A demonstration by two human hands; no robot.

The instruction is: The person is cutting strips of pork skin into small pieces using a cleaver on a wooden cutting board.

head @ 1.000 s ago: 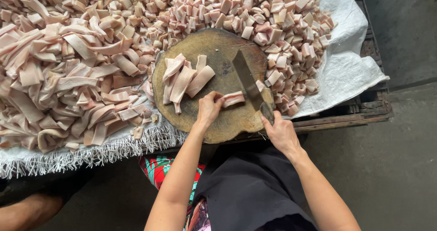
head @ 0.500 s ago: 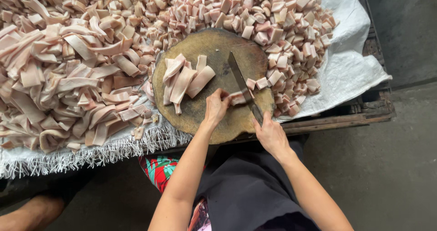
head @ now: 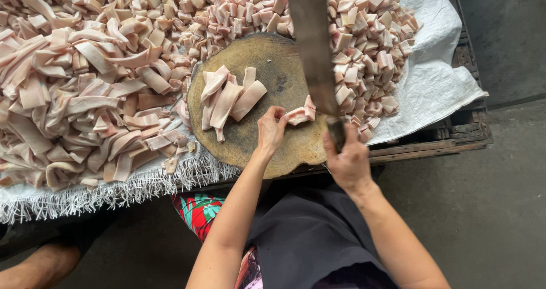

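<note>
Right hand [head: 348,162] grips the cleaver [head: 314,50], now swung up off the board [head: 267,147], while left hand [head: 271,131] pinches the pork strip [head: 300,114], so another chop's coming.

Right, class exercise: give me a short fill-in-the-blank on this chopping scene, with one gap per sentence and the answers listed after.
1. The right hand grips a broad dark cleaver that is ____ above the board.
2. The left hand pins a pale pink meat strip on the ____ wooden chopping board.
3. The small cut pink pieces are heaped on a ____ woven sheet.

Answers: raised; round; white
</note>
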